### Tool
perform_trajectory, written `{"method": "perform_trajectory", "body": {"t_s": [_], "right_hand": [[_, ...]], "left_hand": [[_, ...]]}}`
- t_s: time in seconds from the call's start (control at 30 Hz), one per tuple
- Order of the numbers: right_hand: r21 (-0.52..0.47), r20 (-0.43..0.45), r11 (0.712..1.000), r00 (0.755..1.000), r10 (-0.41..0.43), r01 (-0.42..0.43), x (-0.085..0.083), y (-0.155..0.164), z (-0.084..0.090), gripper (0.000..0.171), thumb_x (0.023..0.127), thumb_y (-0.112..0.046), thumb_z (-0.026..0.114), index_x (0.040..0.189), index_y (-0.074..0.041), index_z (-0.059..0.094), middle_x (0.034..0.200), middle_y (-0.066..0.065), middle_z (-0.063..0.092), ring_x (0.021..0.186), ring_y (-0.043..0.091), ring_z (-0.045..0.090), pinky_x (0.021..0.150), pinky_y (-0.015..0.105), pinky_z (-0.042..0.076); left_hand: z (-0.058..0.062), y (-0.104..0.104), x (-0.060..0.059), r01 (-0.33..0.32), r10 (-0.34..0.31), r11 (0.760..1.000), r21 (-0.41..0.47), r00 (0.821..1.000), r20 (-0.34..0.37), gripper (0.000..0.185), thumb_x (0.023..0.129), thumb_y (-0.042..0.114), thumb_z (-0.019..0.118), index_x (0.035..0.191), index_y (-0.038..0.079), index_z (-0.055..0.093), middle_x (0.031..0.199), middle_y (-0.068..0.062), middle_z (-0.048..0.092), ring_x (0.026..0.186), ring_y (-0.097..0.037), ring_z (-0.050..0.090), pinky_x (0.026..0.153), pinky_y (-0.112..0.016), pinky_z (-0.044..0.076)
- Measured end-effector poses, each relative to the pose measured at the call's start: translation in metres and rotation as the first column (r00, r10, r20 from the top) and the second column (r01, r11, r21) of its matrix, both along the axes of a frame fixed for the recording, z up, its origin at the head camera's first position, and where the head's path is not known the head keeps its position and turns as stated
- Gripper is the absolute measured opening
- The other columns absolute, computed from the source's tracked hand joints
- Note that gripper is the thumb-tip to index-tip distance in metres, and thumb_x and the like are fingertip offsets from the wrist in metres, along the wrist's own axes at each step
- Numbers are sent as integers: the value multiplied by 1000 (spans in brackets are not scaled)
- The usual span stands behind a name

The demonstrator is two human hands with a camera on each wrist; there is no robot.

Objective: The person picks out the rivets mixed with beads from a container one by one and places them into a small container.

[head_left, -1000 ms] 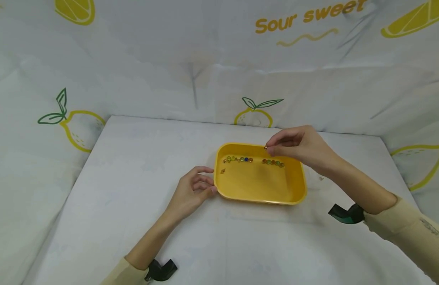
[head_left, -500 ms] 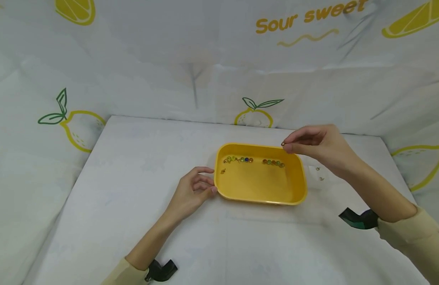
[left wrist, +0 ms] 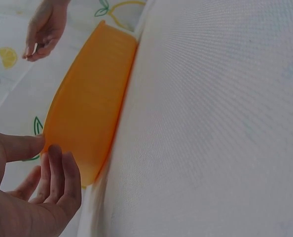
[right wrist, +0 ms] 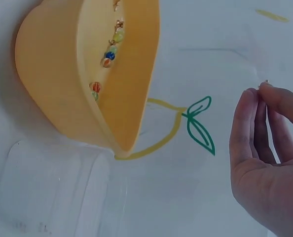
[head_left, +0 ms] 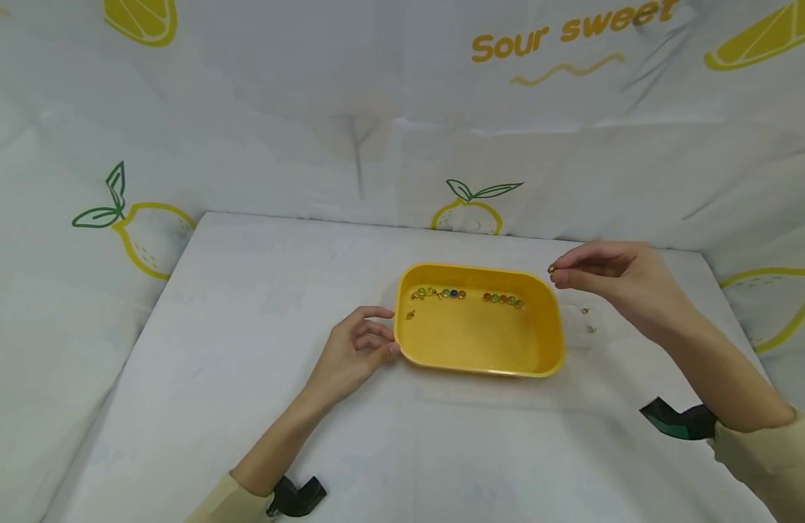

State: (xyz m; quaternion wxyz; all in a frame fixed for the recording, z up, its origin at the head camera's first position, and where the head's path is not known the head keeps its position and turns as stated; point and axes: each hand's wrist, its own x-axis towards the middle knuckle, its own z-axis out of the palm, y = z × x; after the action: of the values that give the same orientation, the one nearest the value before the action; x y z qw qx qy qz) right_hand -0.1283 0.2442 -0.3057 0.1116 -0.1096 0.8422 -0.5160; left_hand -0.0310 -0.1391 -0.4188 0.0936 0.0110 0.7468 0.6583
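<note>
A yellow plastic tub point(head_left: 474, 341) holds a row of coloured glass marbles point(head_left: 503, 299) along its far side. More marbles point(head_left: 453, 293) and several small gold trinkets point(head_left: 410, 314) lie toward its left end. My left hand point(head_left: 353, 352) rests its relaxed fingertips against the tub's left end, at the rim and outer wall. To the right of the tub and above the table, my right hand point(head_left: 612, 280) pinches a tiny gold trinket point(head_left: 551, 269) between thumb and fingertips. The trinket's exact shape is too small to make out.
A clear plastic box point(right wrist: 35, 187) stands against the tub's right side. Small gold pieces point(head_left: 585, 311) show in it from the head view. White cloth covers the table point(head_left: 278, 290), and a lemon-printed curtain point(head_left: 278, 109) hangs behind.
My right hand has moved right from over the tub's far rim to beyond its right end, carrying the small gold trinket. The left hand and the tub stay put.
</note>
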Motion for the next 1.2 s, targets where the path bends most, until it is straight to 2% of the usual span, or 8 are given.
{"method": "perform_trajectory", "body": {"t_s": [0.13, 0.17, 0.23, 0.37, 0.47, 0.77, 0.97, 1.2], "right_hand": [[-115, 8, 993, 1000, -5, 6, 0, 11, -3, 16, 97, 2, 76, 113, 2, 78, 101, -5, 82, 93, 12, 78, 86, 18, 62], [-116, 6, 993, 1000, -12, 12, 1, 14, -3, 15, 97, 2, 77, 113, 2, 78, 101, -5, 82, 92, 11, 78, 86, 17, 62], [-100, -1, 995, 1000, -29, 29, 3, 19, -5, 16, 97, 2, 77, 113, 4, 77, 100, -5, 82, 91, 11, 78, 86, 17, 62], [47, -32, 995, 996, -86, 88, 7, 27, -10, 19, 99, -7, 78, 115, 2, 77, 100, -13, 82, 92, 7, 78, 86, 14, 61], [95, -33, 989, 993, -110, 112, 8, 34, -14, 22, 99, -11, 79, 117, 1, 77, 100, -16, 81, 93, 5, 77, 87, 12, 59], [103, -2, 984, 990, -144, 143, 12, 56, -28, 22, 100, -11, 78, 119, 1, 77, 100, -17, 82, 95, 5, 77, 86, 11, 59], [78, 13, 984, 986, -163, 162, 13, 65, -35, 20, 100, -9, 77, 118, 1, 77, 100, -17, 82, 94, 4, 77, 87, 11, 58], [26, -9, 986, 987, -162, 162, 11, 75, -43, 18, 99, -3, 76, 116, 4, 77, 98, -14, 83, 91, 5, 78, 86, 11, 58]], "left_hand": [[1, 0, 0, 4, -4, 1000, 8, 1000, 5, 50, 93, 2, 79, 139, 10, 63, 112, -18, 74, 95, -29, 77, 86, -19, 61], [1, 0, 0, 4, -4, 1000, 9, 1000, 4, 49, 93, 2, 79, 139, 9, 63, 112, -18, 74, 95, -29, 77, 86, -19, 61], [2, 1, 0, 6, -6, 1000, 8, 1000, 2, 49, 94, 2, 78, 140, 9, 63, 112, -18, 74, 96, -29, 77, 86, -19, 61], [3, 1, 0, 9, -9, 1000, 5, 1000, 4, 49, 94, 2, 79, 140, 10, 62, 113, -18, 74, 96, -30, 77, 86, -19, 60], [3, 1, 0, 7, -7, 1000, 4, 1000, 4, 50, 94, 2, 79, 140, 10, 63, 113, -18, 74, 96, -30, 77, 86, -19, 60], [2, 1, 1, 1, -1, 1000, -5, 1000, 5, 50, 94, 3, 80, 140, 9, 63, 113, -18, 75, 97, -30, 77, 86, -19, 60], [2, 1, 1, 6, -6, 1000, -6, 1000, 11, 50, 94, 4, 80, 140, 9, 62, 113, -17, 75, 95, -23, 77, 87, -18, 60], [2, 1, 0, 8, -7, 1000, -8, 1000, 8, 51, 93, 4, 80, 141, 8, 62, 113, -18, 75, 92, -18, 76, 87, -18, 60]]}}
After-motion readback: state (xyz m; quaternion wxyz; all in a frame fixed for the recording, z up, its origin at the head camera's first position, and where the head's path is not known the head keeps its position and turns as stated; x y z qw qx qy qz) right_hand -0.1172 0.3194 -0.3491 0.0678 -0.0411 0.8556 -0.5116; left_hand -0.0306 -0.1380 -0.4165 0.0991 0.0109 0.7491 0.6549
